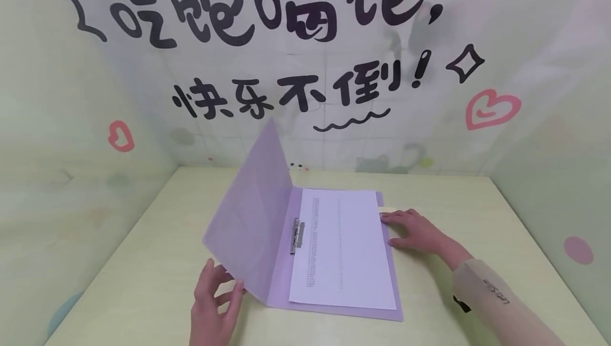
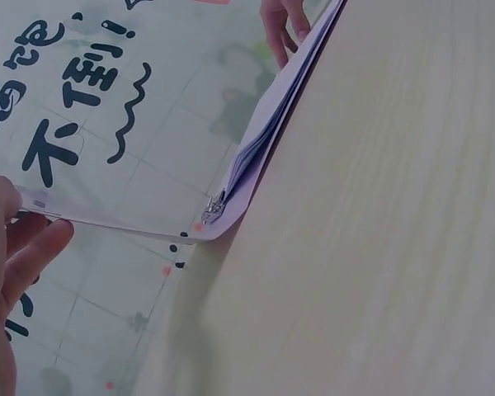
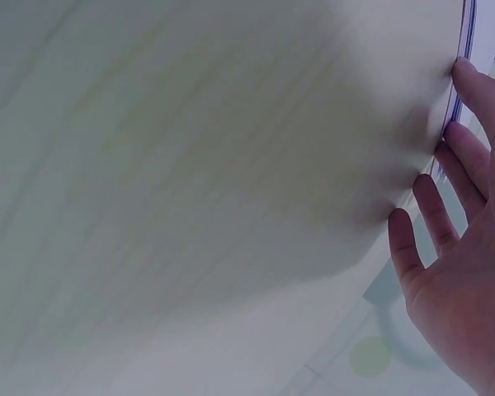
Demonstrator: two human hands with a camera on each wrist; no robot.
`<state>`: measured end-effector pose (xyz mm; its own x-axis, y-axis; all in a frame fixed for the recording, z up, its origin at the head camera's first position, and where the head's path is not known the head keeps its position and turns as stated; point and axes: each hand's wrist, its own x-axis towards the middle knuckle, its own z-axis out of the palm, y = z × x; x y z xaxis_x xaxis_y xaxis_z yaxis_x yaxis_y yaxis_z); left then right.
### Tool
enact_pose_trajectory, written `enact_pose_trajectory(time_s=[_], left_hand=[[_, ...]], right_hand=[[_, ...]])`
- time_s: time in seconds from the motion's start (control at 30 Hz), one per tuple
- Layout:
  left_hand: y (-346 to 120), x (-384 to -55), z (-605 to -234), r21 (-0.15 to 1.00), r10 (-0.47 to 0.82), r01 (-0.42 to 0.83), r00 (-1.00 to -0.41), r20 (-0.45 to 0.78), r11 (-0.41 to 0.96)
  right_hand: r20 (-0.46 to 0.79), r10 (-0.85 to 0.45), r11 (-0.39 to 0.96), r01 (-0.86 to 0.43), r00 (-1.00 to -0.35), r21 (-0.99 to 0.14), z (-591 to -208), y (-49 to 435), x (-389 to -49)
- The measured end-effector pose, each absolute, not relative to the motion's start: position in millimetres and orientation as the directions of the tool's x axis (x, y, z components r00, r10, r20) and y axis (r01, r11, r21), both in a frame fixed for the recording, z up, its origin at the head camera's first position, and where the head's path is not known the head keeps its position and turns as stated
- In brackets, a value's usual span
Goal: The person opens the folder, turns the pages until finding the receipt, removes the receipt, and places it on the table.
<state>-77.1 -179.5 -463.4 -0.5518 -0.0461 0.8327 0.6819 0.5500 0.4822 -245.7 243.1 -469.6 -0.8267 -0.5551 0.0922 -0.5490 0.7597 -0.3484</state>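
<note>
A broad white wall sheet with bold black lettering is backing the scene, and below it a pale wood-grain table is carrying everything else. Near the middle of that table a light-purple, stiff, flat folder is lying spread, its plain purple cover standing tilted up on the left! White printed paper is resting inside on the back panel, print side facing up. Down at the cover's lower corner, the left hand is pinching the edge, thumb on one side and fingers on the other, probably because the panel would be swinging without support. Over on the far side, the right hand is reaching in, fingers apart and relaxed, fingertips touching the folder's right edge without clamping it, seemingly steadying the base. And tiniest of all, a silvery metal clip is sitting at the paper's left edge near the fold, presumably keeping the paper aligned.
</note>
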Motion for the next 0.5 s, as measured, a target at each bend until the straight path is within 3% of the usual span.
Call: enact_pose_trajectory(time_s=[0.07, 0.33, 0.5], left_hand=[[-179.7, -78.2, -463.6, 0.457, -0.04, 0.686, -0.531, 0.846, 0.567], [-184.9, -77.3, -468.0, 0.493, -0.098, 0.607, -0.565, 0.82, 0.623], [-190.2, -78.4, -466.6, 0.499, -0.152, 0.587, -0.539, 0.829, 0.638]], right_hand=[[0.105, -0.554, 0.756, -0.552, -0.826, -0.352, -469.3, 243.5, -244.4], [0.087, -0.546, 0.764, -0.538, -0.833, -0.356, -470.8, 244.9, -241.9], [0.116, -0.56, 0.751, -0.562, -0.82, -0.347, -469.5, 243.9, -242.6]])
